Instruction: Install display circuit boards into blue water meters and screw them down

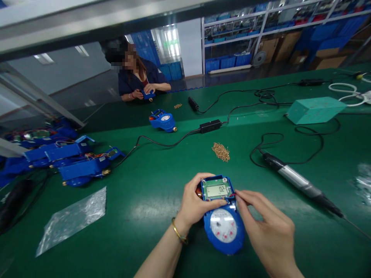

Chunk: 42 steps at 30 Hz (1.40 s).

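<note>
A blue water meter (224, 231) is in front of me, its round dial nearest me and a green circuit board with a lit display (217, 190) at its far end. My left hand (197, 200) is wrapped round the display end from the left, thumb across its near edge. At the right edge of the board, the thumb and forefinger of my right hand (265, 224) are pinched on a thin red wire (232, 194). Beyond the meter lies a small heap of brass screws (220, 151). An electric screwdriver (301, 183) rests to the right, its tip towards me.
More blue meters (84, 164) are piled at the left, near a clear plastic bag (74, 218). Another meter (164, 120) stands farther back. Cables and a black box (210, 126) cross the bench, with a green block (314, 110) at right. A co-worker (142, 79) sits opposite, holding a blue part.
</note>
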Motion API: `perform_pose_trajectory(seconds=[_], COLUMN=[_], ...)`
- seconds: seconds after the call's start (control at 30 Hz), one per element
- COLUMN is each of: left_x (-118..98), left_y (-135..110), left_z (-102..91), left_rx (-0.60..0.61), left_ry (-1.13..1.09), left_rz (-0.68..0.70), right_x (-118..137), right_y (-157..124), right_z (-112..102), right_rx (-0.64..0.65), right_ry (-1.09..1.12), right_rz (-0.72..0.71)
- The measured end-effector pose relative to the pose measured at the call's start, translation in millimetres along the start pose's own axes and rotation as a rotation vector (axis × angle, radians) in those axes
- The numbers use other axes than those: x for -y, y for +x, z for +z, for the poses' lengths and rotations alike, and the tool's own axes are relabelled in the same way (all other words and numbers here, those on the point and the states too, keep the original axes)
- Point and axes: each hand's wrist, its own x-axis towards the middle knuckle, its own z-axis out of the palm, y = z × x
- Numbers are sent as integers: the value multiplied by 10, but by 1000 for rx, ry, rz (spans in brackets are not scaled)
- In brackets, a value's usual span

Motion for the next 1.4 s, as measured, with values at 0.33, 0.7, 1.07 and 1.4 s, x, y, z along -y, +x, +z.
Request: perform_pose_trajectory(seconds=[0.33,0.7,1.07,1.4], left_x=[16,-26,49,96], left_y=[-22,-33,-37,35], left_z=[32,85,97,-211], left_rx=[28,16,2,339], left_ry=[69,110,152,33], left_rz=[42,74,147,66], right_x=[0,10,-11,-111], right_y=[-85,15,-118,-153], right_z=[78,8,140,154], right_rx=[70,91,66,81], right_ry=[-30,-45,-83,421], right_rz=[39,93,198,690])
